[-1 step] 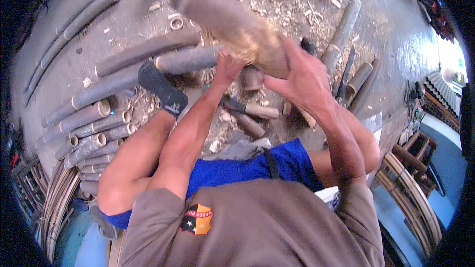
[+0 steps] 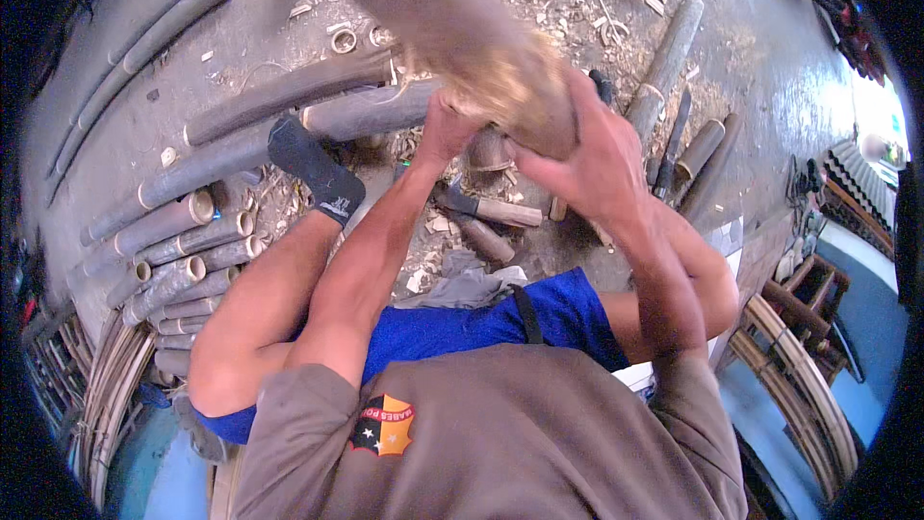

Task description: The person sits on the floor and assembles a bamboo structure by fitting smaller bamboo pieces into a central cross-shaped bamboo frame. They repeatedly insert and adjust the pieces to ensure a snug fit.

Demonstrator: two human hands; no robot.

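My right hand is wrapped round the near end of a thick brown length of wood or bamboo, blurred by motion, with a rough yellowish patch along its lower part. The piece slants up and left, past the top of the picture. Close by its lower left side, my left hand is closed, its fingertips partly hidden; what it grips cannot be made out. Below both hands a short brown tube end shows. A tool with a dark head and pale wooden handle lies on the floor nearer me.
Bamboo poles lie to the left, beside a stack of cut tubes. My left foot in a dark sock rests against one pole. Shavings litter the floor. A long knife and more poles lie right.
The thick piece has risen and looks larger, its upper end now beyond the top edge and covering part of the saw there. My right hand has shifted slightly right; my left hand hardly moved.
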